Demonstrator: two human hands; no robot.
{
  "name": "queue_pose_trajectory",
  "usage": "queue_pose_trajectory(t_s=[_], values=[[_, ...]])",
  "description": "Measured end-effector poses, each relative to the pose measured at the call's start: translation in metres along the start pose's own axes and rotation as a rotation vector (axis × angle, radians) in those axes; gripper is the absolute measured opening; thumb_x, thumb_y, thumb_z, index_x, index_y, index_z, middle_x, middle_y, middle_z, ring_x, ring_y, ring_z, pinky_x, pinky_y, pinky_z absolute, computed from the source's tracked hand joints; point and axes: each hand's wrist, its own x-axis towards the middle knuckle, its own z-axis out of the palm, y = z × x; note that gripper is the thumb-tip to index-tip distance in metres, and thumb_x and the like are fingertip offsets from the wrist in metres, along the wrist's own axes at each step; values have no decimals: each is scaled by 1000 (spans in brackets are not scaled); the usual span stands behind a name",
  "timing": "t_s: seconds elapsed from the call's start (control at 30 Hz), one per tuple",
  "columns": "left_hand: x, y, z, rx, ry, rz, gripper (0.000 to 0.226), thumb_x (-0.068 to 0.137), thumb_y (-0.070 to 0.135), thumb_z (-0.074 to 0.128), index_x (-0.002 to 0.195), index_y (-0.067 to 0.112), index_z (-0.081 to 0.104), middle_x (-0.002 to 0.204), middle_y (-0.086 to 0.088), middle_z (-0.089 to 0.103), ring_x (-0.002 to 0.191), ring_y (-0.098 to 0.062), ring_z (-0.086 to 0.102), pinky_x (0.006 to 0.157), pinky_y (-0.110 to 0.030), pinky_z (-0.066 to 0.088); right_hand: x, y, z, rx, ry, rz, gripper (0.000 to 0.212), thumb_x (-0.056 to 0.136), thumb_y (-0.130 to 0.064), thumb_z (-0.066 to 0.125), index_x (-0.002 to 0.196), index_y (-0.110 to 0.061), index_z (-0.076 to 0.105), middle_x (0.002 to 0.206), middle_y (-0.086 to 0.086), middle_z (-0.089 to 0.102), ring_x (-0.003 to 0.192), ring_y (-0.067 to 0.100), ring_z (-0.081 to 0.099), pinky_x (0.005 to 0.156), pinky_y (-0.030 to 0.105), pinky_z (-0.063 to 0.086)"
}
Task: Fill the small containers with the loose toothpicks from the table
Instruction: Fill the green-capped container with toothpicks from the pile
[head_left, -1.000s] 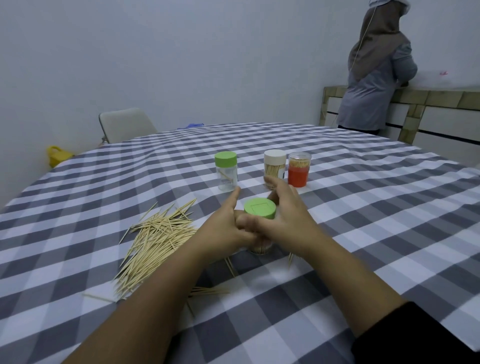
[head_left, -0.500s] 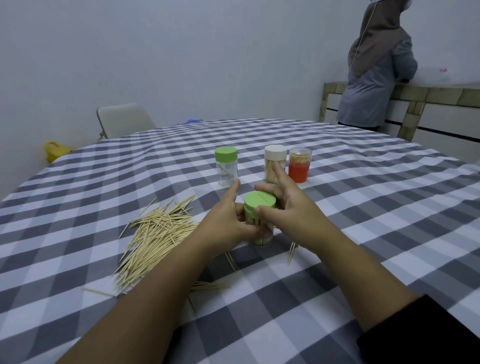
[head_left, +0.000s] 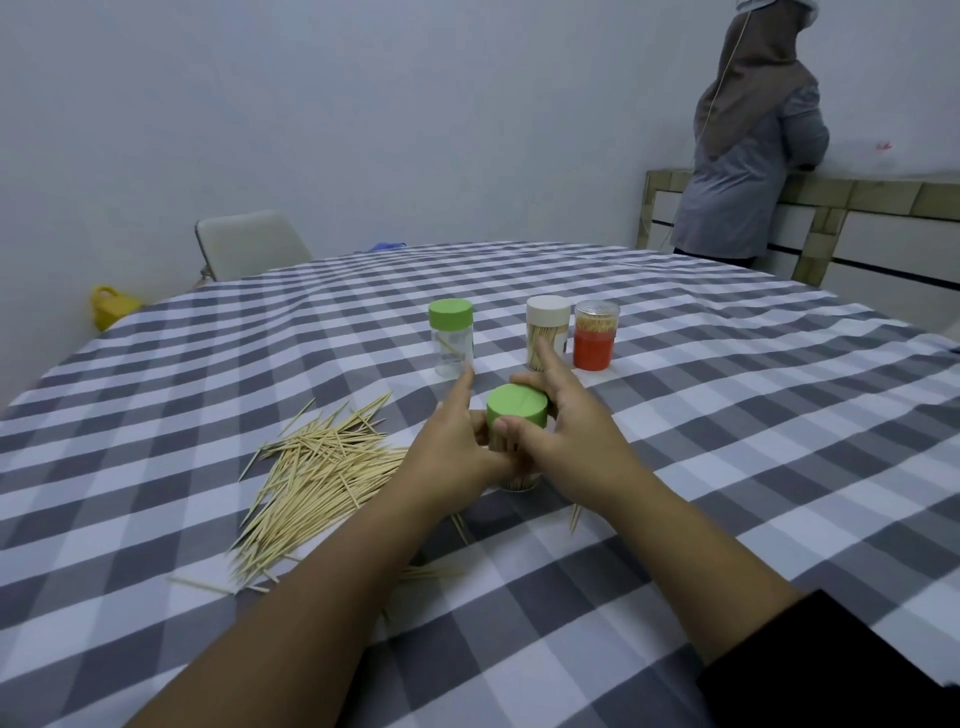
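Toothpicks (head_left: 317, 467) lie piled on the table (head_left: 727, 415), left of our hands. Left hand (head_left: 452, 452) grips the jar (head_left: 517, 480) body; right hand (head_left: 566, 431) pinches its green lid (head_left: 517, 408). Three more jars stand far: green-lidded (head_left: 451, 338), white-lidded (head_left: 547, 332), red (head_left: 596, 335).

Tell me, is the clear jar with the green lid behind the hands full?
Nearly empty: the clear green-lidded jar shows only a toothpick or two through its wall.
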Motion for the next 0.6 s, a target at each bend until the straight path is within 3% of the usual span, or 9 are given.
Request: queue_pose_trajectory(t_s=[0.07, 0.13, 0.17, 0.23, 0.27, 0.33, 0.4, 0.47, 0.6], values=[[3, -2, -1, 81, -17, 8, 103, 70, 28, 77, 152, 25, 14, 115, 6, 68, 129, -21, 47, 115, -39, 24, 2, -2, -5, -45, -51, -1, 84, 86, -21, 67, 149, -35, 14, 131, -12, 44, 120, 8, 42, 98, 25, 43], [6, -3, -6, 185, -60, -3, 103, 68, 36, 77, 151, 27, 16, 139, 2, 53, 145, -26, 19, 118, -43, -5, 6, -8, -12, -103, -128, 10, 83, 84, -19, 69, 148, -38, 18, 135, -9, 42, 118, 7, 41, 91, 21, 45], [7, -2, -9, 199, -89, -10, 104, 67, 40, 77, 151, 30, 16, 145, 4, 45, 146, -26, 11, 118, -44, -6, 10, -11, -15, -130, -156, 13, 82, 85, -16, 68, 147, -38, 19, 134, -9, 42, 115, 6, 42, 83, 15, 45], [12, 4, -20, 153, -95, -16, 102, 66, 47, 75, 149, 33, 19, 148, 11, 38, 144, -22, 17, 117, -45, 15, 22, -17, -22, -182, -147, 5, 79, 85, -12, 66, 146, -37, 23, 135, -6, 43, 117, 9, 45, 83, 16, 44], [17, 8, -26, 107, -57, -7, 94, 70, 42, 74, 148, 32, 22, 146, 12, 38, 138, -17, 27, 111, -40, 28, 30, -19, -26, -201, -121, 0, 76, 86, -10, 65, 145, -36, 26, 138, -3, 43, 121, 12, 45, 89, 21, 45], [32, 13, -36, 25, 69, 25, 75, 81, 23, 69, 145, 28, 31, 142, 8, 42, 122, -8, 39, 97, -30, 38, 48, -22, -31, -239, -84, -12, 71, 87, -9, 63, 145, -33, 29, 142, 1, 41, 122, 15, 46, 93, 26, 45], [52, 12, -40, 19, 232, 17, 65, 83, 15, 66, 142, 22, 37, 139, 3, 46, 113, -6, 42, 90, -26, 39, 65, -26, -33, -323, -74, -46, 67, 89, -13, 62, 144, -31, 30, 144, 1, 40, 123, 16, 46, 94, 25, 42], [70, 9, -40, -5, 350, -24, 67, 83, 15, 66, 142, 21, 35, 141, 0, 44, 117, -10, 44, 93, -28, 39, 82, -29, -31, -476, -42, -76, 63, 90, -18, 61, 144, -30, 31, 143, 0, 42, 125, 19, 45, 102, 32, 38], [104, -5, -38, -20, 387, -160, 84, 83, 17, 68, 150, 22, 17, 153, -3, 28, 136, -25, 34, 105, -37, 35, 118, -24, -25, -798, -53, -103, 62, 91, -29, 58, 145, -31, 28, 144, 2, 39, 135, 19, 29, 108, 40, 20]])
